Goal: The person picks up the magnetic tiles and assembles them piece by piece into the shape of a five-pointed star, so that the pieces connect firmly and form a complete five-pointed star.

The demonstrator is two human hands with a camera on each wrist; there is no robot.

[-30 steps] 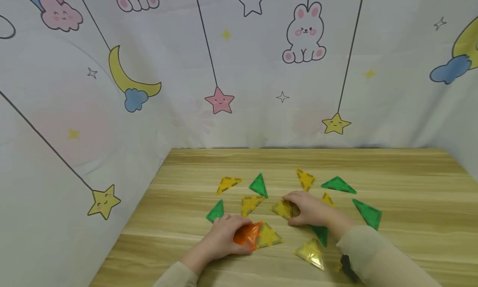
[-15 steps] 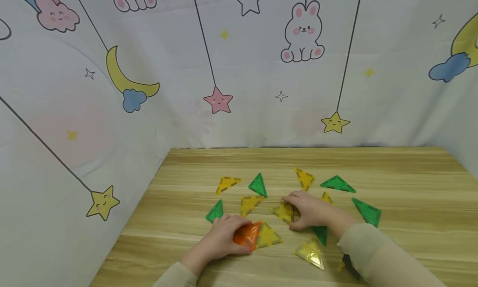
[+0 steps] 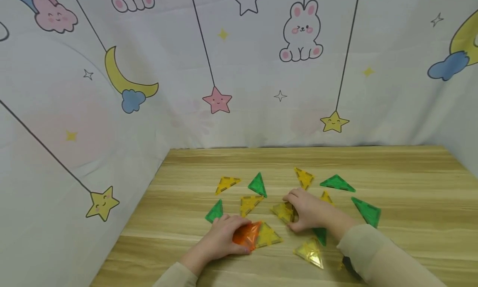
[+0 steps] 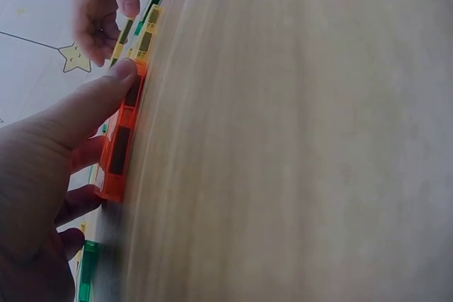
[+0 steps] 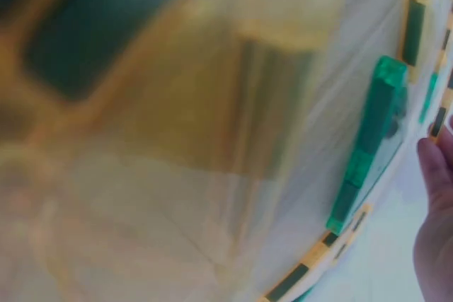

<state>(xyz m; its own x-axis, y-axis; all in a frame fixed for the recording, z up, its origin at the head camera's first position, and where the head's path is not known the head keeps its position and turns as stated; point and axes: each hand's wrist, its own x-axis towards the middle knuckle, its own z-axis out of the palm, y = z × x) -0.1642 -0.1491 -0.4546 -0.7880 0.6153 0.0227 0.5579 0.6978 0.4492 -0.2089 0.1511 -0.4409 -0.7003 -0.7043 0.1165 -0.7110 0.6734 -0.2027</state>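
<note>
My left hand (image 3: 225,237) grips an orange translucent triangular magnetic tile (image 3: 247,235), which lies flat on the table; in the left wrist view the thumb presses along its magnet-lined edge. Beside it, edge to edge, is a yellow tile (image 3: 269,236). To the right and farther back, my right hand (image 3: 308,210) holds another yellow triangular tile (image 3: 282,212) between thumb and fingers. In the left wrist view that tile (image 4: 122,42) shows slightly tilted. The right wrist view has a hand (image 5: 435,196) pinching a yellow tile at its right edge.
Several loose tiles lie around: green ones (image 3: 214,211) near the left hand and at right (image 3: 367,212), yellow ones behind (image 3: 251,204). A yellow tile (image 3: 310,252) lies in front. A large blurred yellow tile (image 5: 163,118) fills the right wrist view. A printed cloth hangs behind the table.
The right hand has shifted very slightly while holding the yellow tile. The left hand stays on the orange tile. The head view has drifted a little.
</note>
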